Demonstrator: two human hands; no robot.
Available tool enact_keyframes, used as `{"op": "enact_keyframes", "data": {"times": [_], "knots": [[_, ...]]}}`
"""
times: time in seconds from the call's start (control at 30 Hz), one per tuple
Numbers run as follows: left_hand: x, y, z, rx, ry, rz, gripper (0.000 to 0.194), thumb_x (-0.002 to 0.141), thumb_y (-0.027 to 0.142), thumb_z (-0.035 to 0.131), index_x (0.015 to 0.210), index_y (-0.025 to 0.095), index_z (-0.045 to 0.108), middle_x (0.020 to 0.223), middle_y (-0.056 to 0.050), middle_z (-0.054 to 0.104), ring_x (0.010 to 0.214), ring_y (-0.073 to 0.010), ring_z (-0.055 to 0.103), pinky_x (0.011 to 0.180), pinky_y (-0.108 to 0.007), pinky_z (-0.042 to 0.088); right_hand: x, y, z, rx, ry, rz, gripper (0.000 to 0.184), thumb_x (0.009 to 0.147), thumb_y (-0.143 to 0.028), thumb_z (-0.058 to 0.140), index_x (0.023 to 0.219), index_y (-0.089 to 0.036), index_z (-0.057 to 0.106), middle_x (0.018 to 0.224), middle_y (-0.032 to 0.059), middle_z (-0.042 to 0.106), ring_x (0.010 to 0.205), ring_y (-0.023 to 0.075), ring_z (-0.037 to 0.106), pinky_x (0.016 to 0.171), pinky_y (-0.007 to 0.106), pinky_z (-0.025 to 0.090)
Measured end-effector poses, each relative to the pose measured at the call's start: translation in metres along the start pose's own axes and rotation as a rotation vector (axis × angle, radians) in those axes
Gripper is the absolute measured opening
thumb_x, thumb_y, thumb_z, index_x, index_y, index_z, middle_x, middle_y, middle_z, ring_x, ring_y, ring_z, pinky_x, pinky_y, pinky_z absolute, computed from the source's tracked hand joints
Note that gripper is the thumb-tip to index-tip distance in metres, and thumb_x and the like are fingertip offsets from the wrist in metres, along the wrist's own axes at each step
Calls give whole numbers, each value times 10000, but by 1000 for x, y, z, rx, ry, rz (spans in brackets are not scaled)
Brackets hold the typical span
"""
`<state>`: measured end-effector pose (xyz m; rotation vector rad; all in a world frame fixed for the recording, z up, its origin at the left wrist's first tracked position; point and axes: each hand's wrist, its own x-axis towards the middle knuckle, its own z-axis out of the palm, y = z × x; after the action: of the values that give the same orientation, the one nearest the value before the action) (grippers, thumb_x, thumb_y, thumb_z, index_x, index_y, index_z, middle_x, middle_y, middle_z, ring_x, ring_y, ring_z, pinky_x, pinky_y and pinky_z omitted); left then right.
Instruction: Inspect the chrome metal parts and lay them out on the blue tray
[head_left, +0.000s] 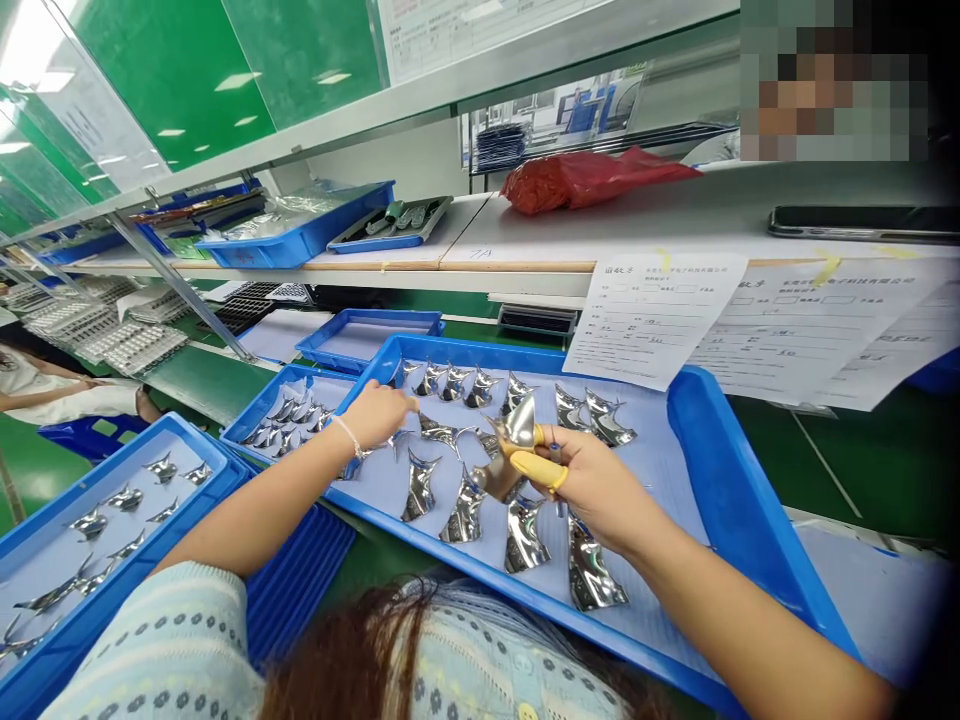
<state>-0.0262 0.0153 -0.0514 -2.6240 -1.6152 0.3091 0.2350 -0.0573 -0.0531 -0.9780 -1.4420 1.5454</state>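
Observation:
My right hand (600, 485), with yellow covers on its thumb and a finger, grips a shiny curved metal piece (519, 425) above the large blue tray (750, 510). A second reflective metal surface shows just below that piece; I cannot tell if it is held too. Over the tray's left side is my left hand (379, 412), its fingers curled and mostly hidden from above. A metal piece (403, 374) lies by its knuckles, and another curved metal piece (441, 432) is just right of its fingertips. Several similar pieces stand in rows on the tray's pale liner.
Left of the large tray are a smaller blue tray (281, 375) and a stacked blue tray (217, 455), both with metal pieces. A shelf (450, 250) behind bears a red bag (577, 185) and a phone (862, 220). Paper sheets (652, 320) overhang the tray's far right corner.

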Motion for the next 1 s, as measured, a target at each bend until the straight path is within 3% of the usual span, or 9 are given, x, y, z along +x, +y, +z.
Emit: {"op": "enact_keyframes", "data": {"times": [0.1, 0.3, 0.47, 0.53, 0.63, 0.73, 0.83, 0.93, 1.0], "knots": [[9, -28, 26, 103, -51, -86, 235, 749, -14, 514, 865, 91, 689, 889, -201, 654, 938, -336, 572, 849, -492, 318, 1, -1, -1, -44, 18, 27, 280, 675, -413, 705, 784, -163, 643, 508, -52, 444, 450, 82, 337, 438, 218, 251], [21, -48, 47, 112, -116, -89, 253, 751, -20, 515, 903, 108, 672, 869, -165, 657, 902, -295, 564, 828, -447, 300, 1, -2, 0, -116, 6, 14, 225, 700, -355, 646, 823, -167, 669, 560, -28, 509, 462, 92, 387, 445, 228, 286], [19, -48, 42, 115, -127, -122, 183, 778, 1, 543, 918, 65, 643, 833, -137, 656, 892, -266, 563, 873, -462, 283, 1, -2, 0, -116, -4, -1, 214, 725, -353, 629, 826, -167, 661, 520, -39, 478, 453, 94, 384, 452, 229, 300], [19, -50, 40, 121, -152, -144, 89, 811, 100, 579, 874, 83, 639, 814, -94, 648, 892, -237, 570, 901, -461, 311, 1, -2, -1, -125, -6, -6, 224, 731, -367, 630, 833, -170, 661, 525, -35, 490, 461, 101, 401, 460, 233, 312], [20, -54, 37, 123, -168, -173, 154, 848, 262, 571, 841, 119, 628, 825, -43, 634, 897, -206, 575, 921, -448, 357, 1, -2, -2, -143, 1, -2, 231, 721, -373, 637, 826, -169, 665, 522, -32, 493, 474, 110, 425, 464, 235, 328], [23, -59, 36, 105, -132, -180, 87, 823, 147, 562, 813, 120, 644, 826, -89, 662, 926, -246, 576, 910, -465, 322, 1, -2, -1, -160, 9, 1, 212, 718, -356, 636, 813, -168, 664, 492, -45, 457, 477, 112, 430, 462, 231, 328], [26, -61, 32, 62, -63, -167, 167, 780, 32, 528, 822, 122, 662, 876, -150, 687, 964, -293, 576, 889, -469, 289, 2, 1, -2, -169, 0, -14, 204, 733, -346, 627, 818, -165, 664, 530, -30, 503, 494, 112, 442, 466, 230, 327], [27, -50, 20, -25, 18, -122, 145, 795, 99, 557, 880, 119, 673, 961, -168, 687, 967, -301, 592, 878, -446, 319, 2, 2, -3, -198, 18, -54, 192, 749, -336, 619, 820, -166, 668, 622, 3, 583, 535, 122, 469, 494, 241, 351], [27, -30, 7, -105, 65, -51, 168, 838, 214, 556, 940, 149, 673, 1011, -129, 689, 954, -259, 610, 864, -385, 369, 0, 0, -4, -244, 62, -93, 167, 754, -317, 615, 813, -171, 672, 685, 18, 621, 580, 138, 496, 530, 255, 379]]}}
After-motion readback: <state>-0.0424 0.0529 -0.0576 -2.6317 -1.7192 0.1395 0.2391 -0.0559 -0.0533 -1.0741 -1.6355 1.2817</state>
